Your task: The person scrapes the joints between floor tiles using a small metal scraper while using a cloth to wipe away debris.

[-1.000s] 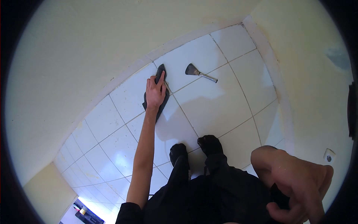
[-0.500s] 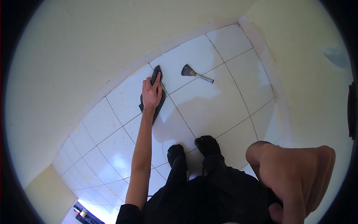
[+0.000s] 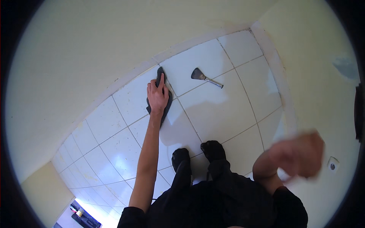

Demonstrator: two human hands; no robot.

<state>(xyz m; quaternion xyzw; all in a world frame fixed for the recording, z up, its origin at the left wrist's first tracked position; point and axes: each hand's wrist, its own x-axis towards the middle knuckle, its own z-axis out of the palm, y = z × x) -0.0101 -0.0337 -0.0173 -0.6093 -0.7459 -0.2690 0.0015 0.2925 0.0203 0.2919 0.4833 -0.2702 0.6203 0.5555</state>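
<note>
My left hand [image 3: 157,97] presses down on a dark grey cloth [image 3: 166,108] on the tiled floor, near the foot of the wall. Its index finger stretches along the cloth's far end while the other fingers bend over it. To the right of that hand lies a scraper [image 3: 207,78], with a dark fan-shaped blade and a metal handle, apart from both hands. My right hand [image 3: 298,154] is raised off the floor at the right, smeared by motion, so its fingers cannot be made out.
White floor tiles [image 3: 216,110] meet pale walls [image 3: 95,49] along a low skirting [image 3: 190,45]. My feet in black socks [image 3: 213,151] stand on the tiles. A wall socket [image 3: 333,165] is at the right. Dark objects [image 3: 84,218] show beyond the bright opening at lower left.
My right hand has moved farther off and is now blurred, uncovering the wall socket. My left hand stays on the cloth; the whole view has shifted slightly.
</note>
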